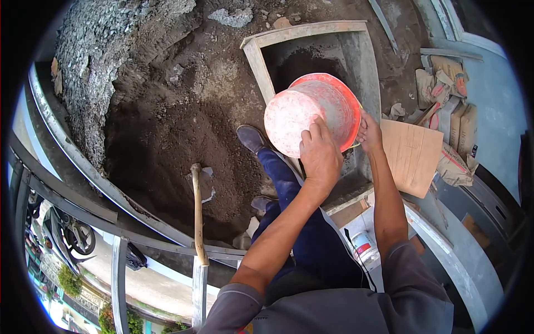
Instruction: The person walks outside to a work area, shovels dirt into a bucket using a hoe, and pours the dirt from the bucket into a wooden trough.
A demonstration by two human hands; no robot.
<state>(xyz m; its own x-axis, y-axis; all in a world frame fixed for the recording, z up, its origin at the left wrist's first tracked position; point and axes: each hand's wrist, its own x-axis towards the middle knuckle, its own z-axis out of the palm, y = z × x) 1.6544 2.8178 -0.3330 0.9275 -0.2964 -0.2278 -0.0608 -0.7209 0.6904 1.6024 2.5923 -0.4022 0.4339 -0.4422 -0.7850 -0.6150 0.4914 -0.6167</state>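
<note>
A red bucket (347, 108), its inside smeared with grey, is tipped over a wooden box (370, 72) with dark sand in its far part. My right hand (370, 132) grips the bucket's rim on the right side. A round pale pink, dusty surface (289, 123) lies at the bucket's left. My left hand (321, 147) is against that surface, with its fingers bent; the fingertips are partly hidden. A wooden handle (197, 217) stands in the dark sand heap (189, 139) on the left.
Gravel (92, 72) lies at the upper left. Metal railings (119, 278) run along the lower left. A plywood sheet (414, 153) and paper cement bags (464, 131) are at the right. A white tub (364, 247) stands beside my legs.
</note>
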